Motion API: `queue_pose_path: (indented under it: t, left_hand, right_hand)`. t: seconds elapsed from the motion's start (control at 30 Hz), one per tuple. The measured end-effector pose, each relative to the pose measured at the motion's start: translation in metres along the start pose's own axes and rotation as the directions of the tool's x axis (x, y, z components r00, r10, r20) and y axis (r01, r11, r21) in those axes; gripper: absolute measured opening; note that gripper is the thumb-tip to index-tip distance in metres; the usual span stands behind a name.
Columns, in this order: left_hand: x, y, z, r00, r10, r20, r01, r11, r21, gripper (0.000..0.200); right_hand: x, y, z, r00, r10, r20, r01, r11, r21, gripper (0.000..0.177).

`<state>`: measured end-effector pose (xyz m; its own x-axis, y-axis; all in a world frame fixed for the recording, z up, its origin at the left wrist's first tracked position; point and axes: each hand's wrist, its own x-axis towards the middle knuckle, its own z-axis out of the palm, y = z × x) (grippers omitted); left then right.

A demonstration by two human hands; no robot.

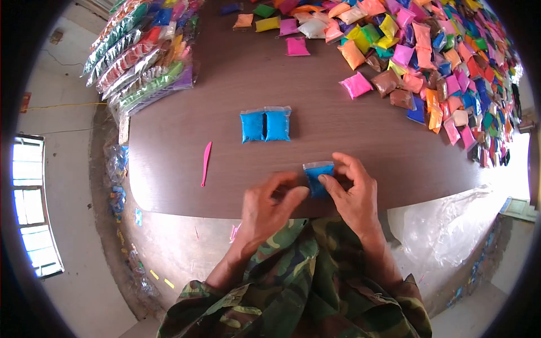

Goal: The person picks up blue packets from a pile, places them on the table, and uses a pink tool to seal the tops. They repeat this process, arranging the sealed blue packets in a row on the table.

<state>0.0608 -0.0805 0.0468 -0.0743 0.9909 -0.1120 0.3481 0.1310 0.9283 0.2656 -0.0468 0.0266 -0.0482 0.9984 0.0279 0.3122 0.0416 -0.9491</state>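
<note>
The head view looks straight down at the near edge of a dark brown, wood-grained table (360, 129). Both hands meet there, at about 6 o'clock from the table's middle, and share one small blue packet (318, 177). It is a soft, pillow-shaped pouch of clear glossy film filled with bright blue material.

The left hand (269, 207) is curled, fingers folded in, its thumb tip pressed to the packet's lower left edge. The right hand (356, 194) is half closed. Its thumb and forefinger nip the packet's right side, and the other fingers arch loosely over it. The packet sits tilted just above the table edge (whether it touches the wood I cannot tell).

At 12 o'clock from the hands, a pair of blue packets (265, 125) lies flat, side by side and touching. At 9 o'clock lies a slim pink plastic tool (206, 163), pointed at the top. A heap of many-coloured packets (428, 56) fills 1 to 2 o'clock. Banded rows of bagged sets (141, 53) are stacked at 11 o'clock. Crumpled clear plastic sheeting (451, 225) hangs at 4 o'clock.
</note>
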Motion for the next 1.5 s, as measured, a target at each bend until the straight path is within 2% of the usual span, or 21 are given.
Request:
queue_pose_path:
  t: [0.03, 0.07, 0.13, 0.17, 0.27, 0.37, 0.4, 0.57, 0.67, 0.77, 0.87, 0.93, 1.0, 1.13, 1.2, 1.3, 1.5]
  left_hand:
    - [-0.001, -0.004, -0.007, 0.996, 0.025, -0.083, -0.024, 1.0, 0.01, 0.018]
    - [0.0, -0.007, -0.021, 0.984, 0.068, -0.163, -0.045, 0.989, 0.142, 0.019]
    - [0.006, -0.021, -0.053, 0.927, 0.165, -0.338, -0.031, 0.929, 0.368, 0.022]
    - [0.01, -0.028, -0.07, 0.899, 0.205, -0.387, 0.024, 0.859, 0.512, 0.024]
    - [0.019, -0.057, -0.11, 0.852, 0.351, -0.388, 0.121, 0.589, 0.799, 0.024]
    - [0.019, -0.061, -0.127, 0.9, 0.071, -0.431, 0.244, 0.735, 0.633, 0.02]
    - [0.019, -0.063, -0.129, 0.911, 0.108, -0.398, 0.212, 0.705, 0.676, 0.018]
    - [0.021, -0.078, -0.134, 0.909, 0.334, -0.248, 0.023, 0.554, 0.832, 0.009]
    - [0.022, -0.083, -0.134, 0.9, 0.354, -0.254, 0.046, 0.503, 0.863, 0.006]
    - [0.014, -0.062, -0.127, 0.916, 0.226, -0.331, 0.092, 0.686, 0.722, 0.004]
    - [0.002, -0.025, -0.091, 0.98, 0.03, -0.198, 0.053, 0.914, 0.402, 0.006]
    - [0.0, -0.019, -0.053, 0.95, 0.312, 0.007, -0.273, 0.821, 0.501, 0.011]
    - [0.004, -0.007, -0.019, 0.949, 0.304, 0.077, -0.308, 0.859, 0.409, 0.012]
    - [0.015, -0.001, 0.007, 0.912, 0.369, 0.181, -0.408, 0.762, 0.502, 0.014]
    - [0.017, -0.001, 0.009, 0.896, 0.401, 0.193, -0.439, 0.734, 0.518, 0.013]
    - [0.018, -0.001, 0.009, 0.91, 0.362, 0.203, -0.414, 0.744, 0.524, 0.012]
    - [0.028, -0.015, 0.013, 0.9, 0.417, 0.129, -0.414, 0.721, 0.556, 0.008]
  right_hand:
    - [0.003, -0.003, -0.002, 1.0, 0.012, 0.002, -0.012, 0.998, -0.058, 0.049]
    - [0.004, -0.004, -0.003, 1.0, 0.026, 0.005, -0.025, 0.993, -0.115, 0.052]
    - [0.003, 0.005, 0.001, 0.997, -0.063, -0.039, 0.054, 0.979, -0.196, 0.051]
    - [0.005, 0.008, 0.002, 0.991, -0.122, -0.05, 0.107, 0.965, -0.241, 0.049]
    - [0.005, 0.008, -0.002, 0.965, -0.256, -0.046, 0.225, 0.911, -0.344, 0.042]
    - [0.003, 0.003, -0.007, 0.906, -0.421, 0.04, 0.393, 0.805, -0.445, 0.037]
    - [0.001, 0.002, -0.008, 0.876, -0.475, 0.084, 0.455, 0.753, -0.475, 0.036]
    - [-0.011, 0.023, -0.008, 0.847, -0.484, 0.221, 0.518, 0.656, -0.549, 0.042]
    - [-0.014, 0.018, -0.007, 0.831, -0.5, 0.245, 0.537, 0.606, -0.587, 0.041]
    - [-0.013, 0.013, -0.009, 0.836, -0.485, 0.255, 0.534, 0.615, -0.581, 0.04]
    - [-0.014, 0.015, -0.008, 0.844, -0.477, 0.245, 0.524, 0.636, -0.566, 0.039]
    - [-0.015, 0.015, -0.006, 0.849, -0.476, 0.228, 0.516, 0.655, -0.552, 0.039]
    - [-0.015, 0.015, -0.005, 0.857, -0.471, 0.21, 0.504, 0.678, -0.535, 0.039]
    - [-0.019, 0.015, -0.007, 0.865, -0.463, 0.193, 0.491, 0.703, -0.515, 0.04]
    - [-0.019, 0.016, -0.007, 0.865, -0.467, 0.185, 0.491, 0.711, -0.503, 0.04]
    - [-0.021, 0.018, -0.007, 0.87, -0.467, 0.162, 0.484, 0.738, -0.471, 0.038]
    - [-0.018, 0.025, -0.009, 0.86, -0.488, 0.148, 0.498, 0.745, -0.443, 0.035]
